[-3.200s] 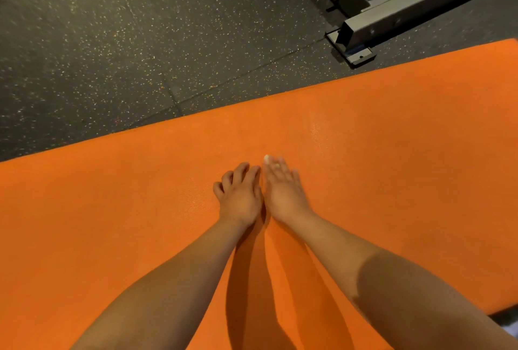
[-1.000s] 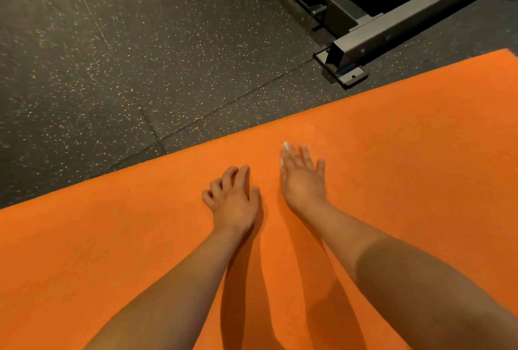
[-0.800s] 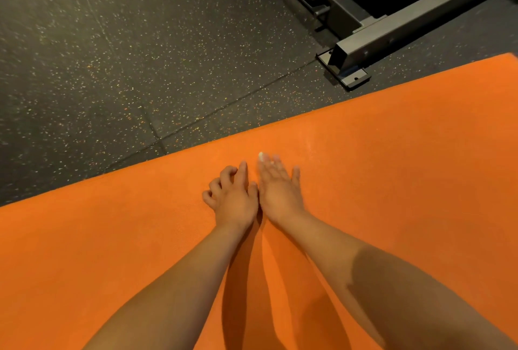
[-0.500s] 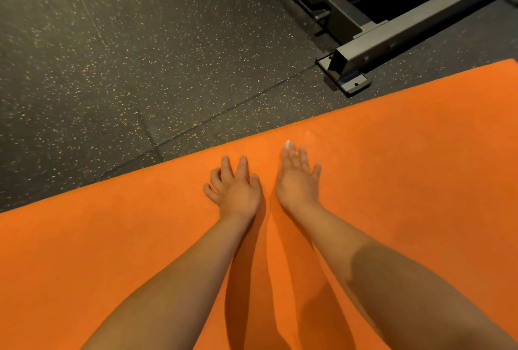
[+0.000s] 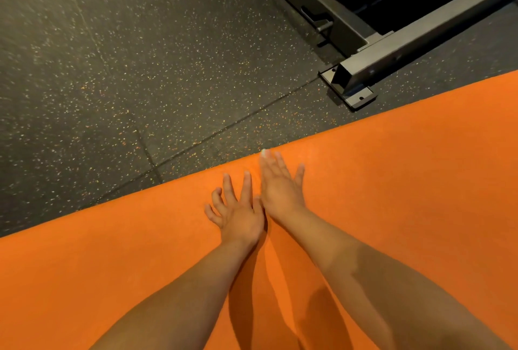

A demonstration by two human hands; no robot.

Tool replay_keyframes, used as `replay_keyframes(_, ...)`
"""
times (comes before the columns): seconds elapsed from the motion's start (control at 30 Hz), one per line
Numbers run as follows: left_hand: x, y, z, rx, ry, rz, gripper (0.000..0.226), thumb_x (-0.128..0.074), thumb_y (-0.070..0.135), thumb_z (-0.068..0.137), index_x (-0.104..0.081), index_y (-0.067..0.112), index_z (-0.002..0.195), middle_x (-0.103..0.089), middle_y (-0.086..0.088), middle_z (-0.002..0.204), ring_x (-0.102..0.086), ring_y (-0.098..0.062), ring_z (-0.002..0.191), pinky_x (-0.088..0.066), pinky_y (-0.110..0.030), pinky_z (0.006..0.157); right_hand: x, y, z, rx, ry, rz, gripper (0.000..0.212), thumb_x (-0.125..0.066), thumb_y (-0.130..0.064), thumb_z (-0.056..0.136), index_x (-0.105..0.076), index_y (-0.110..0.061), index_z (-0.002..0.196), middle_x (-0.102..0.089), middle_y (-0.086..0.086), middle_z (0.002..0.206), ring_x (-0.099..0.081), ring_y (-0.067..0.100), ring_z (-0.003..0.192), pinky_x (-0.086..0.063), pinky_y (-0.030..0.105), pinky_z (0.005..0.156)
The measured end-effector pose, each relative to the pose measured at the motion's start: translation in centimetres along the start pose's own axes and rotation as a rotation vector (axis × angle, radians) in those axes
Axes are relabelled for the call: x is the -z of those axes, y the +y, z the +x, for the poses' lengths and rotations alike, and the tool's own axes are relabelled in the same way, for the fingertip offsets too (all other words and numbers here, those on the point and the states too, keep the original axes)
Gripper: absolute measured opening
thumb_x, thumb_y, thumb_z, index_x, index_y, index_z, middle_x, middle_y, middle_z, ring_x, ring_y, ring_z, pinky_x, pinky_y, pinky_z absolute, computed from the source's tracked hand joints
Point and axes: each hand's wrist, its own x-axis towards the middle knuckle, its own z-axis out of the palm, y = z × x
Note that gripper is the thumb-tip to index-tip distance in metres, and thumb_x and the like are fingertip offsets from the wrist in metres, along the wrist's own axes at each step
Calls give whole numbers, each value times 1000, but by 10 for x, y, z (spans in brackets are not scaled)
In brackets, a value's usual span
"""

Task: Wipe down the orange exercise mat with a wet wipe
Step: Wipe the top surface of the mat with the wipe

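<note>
Mat (image 5: 392,195) plain bright orange, flat, finely grained

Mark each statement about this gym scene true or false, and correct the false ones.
1. The left hand and right hand both rest on the orange mat. True.
2. The left hand grips a spray bottle. False: its fingers are spread and hold nothing.
3. The floor beside the mat is dark with coloured speckles. True.
4. The metal frame stands on the mat. False: its foot sits on the floor, just off the mat's edge.
5. The right hand reaches nearer the mat's far edge than the left hand. True.
</note>
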Motion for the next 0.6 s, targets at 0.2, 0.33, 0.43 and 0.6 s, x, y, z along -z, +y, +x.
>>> replay_keyframes(0.2, 0, -4, 4, -35, 0, -19, 60, -31, 49, 102, -1, 55, 154, 23, 8, 164, 15, -26, 146, 15, -56, 115, -9, -8, 2, 22, 2, -54, 81, -48, -22, 98, 2, -27, 162, 11, -13, 168, 20, 15, 154, 14, 64, 117)
replay_keyframes(0.33, 1, -11, 4, -72, -24, -59, 62, -36, 44, 102, -4, 54, 154, 23, 9, 165, 16, -25, 147, 17, -56, 114, -13, -11, 2, 65, -37, -24, 64, -33, -20, 105, -6, -32, 162, 4, -17, 168, 16, 13, 155, 14, 66, 115)
replay_keyframes(0.43, 6, -17, 1, -113, -15, -146, 63, -41, 34, 101, -14, 51, 155, 18, 8, 166, 12, -22, 149, 16, -54, 116, -17, -10, -16, 116, -71, -24, 62, -32, -22, 107, -7, -34, 162, 1, -17, 168, 13, 13, 155, 11, 62, 119)
replay_keyframes(0.6, 1, -35, -25, -169, 52, -248, 60, -44, 22, 102, -25, 39, 156, -1, 9, 168, 8, -12, 153, 11, -43, 122, -33, -8, -73, 207, -74, -50, 57, -25, -29, 109, -4, -32, 162, 2, -17, 168, 14, 10, 154, 10, 55, 122)
